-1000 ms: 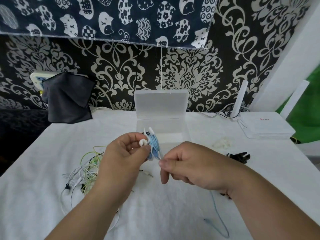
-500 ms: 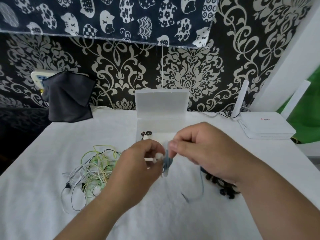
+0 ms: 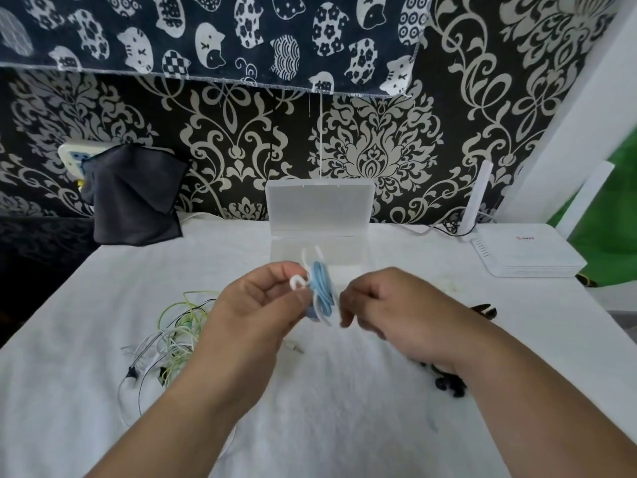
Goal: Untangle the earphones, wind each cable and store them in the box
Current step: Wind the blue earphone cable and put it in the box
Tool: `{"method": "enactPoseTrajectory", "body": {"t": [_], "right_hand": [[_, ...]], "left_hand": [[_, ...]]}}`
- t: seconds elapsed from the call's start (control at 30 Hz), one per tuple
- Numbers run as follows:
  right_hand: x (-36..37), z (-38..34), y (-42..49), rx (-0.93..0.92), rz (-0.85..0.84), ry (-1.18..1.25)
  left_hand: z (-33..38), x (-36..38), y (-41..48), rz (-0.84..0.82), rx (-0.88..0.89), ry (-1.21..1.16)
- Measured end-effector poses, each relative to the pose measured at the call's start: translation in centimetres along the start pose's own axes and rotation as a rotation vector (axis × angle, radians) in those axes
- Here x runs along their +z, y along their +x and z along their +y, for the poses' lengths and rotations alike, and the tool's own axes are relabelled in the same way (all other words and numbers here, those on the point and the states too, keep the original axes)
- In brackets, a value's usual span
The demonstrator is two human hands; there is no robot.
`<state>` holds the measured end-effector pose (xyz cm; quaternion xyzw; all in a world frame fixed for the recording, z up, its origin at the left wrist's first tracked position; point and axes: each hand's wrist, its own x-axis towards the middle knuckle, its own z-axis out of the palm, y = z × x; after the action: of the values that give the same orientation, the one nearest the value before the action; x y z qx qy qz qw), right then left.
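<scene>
Near left: we see tangled cables (image 3: 172, 332) spread over the table (image 3: 344, 426).
Near right: a dark clump (image 3: 448, 384) lies by our right wrist.
Far middle: the box (image 3: 319, 257) stands open; our left hand (image 3: 255, 305) holds the blue coil (image 3: 322, 294) before it.
Far right: a router (image 3: 527, 251).
Near middle: bare cloth, where we pass freely.

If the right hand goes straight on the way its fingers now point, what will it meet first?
The right hand points left at the blue coil that the left hand grips, so it would most likely meet that first. The gap looks small, and blur hides whether they already touch.
</scene>
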<state>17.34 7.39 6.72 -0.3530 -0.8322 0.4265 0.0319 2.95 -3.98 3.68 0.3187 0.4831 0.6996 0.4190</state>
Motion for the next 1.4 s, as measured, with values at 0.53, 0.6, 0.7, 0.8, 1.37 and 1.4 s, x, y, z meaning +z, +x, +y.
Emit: {"method": "enactPoseTrajectory", "body": {"t": [0.53,0.6,0.7,0.8,1.37,1.4], "right_hand": [[-0.4,-1.0,-1.1,-0.131,-0.159,0.218],[-0.7,-1.0,-1.2,-0.149,-0.110,0.252],[-1.0,-1.0,-1.2,-0.164,-0.033,0.332],[-1.3,-0.7,-0.9,-0.158,0.136,0.264],[1.3,0.3,0.5,0.052,0.019,0.240],[1.6,0.2,0.5,0.055,-0.019,0.267]], "left_hand": [[-0.6,-0.9,0.4,0.177,0.006,0.385],[-0.5,-0.7,0.2,0.139,0.073,0.581],[-0.3,-0.1,-0.1,0.047,0.066,0.674],[-0.2,0.0,-0.3,-0.038,0.012,0.651],[0.0,-0.4,0.1,-0.020,-0.015,0.055],[-0.1,-0.5,0.2,0.018,-0.001,0.058]]}}
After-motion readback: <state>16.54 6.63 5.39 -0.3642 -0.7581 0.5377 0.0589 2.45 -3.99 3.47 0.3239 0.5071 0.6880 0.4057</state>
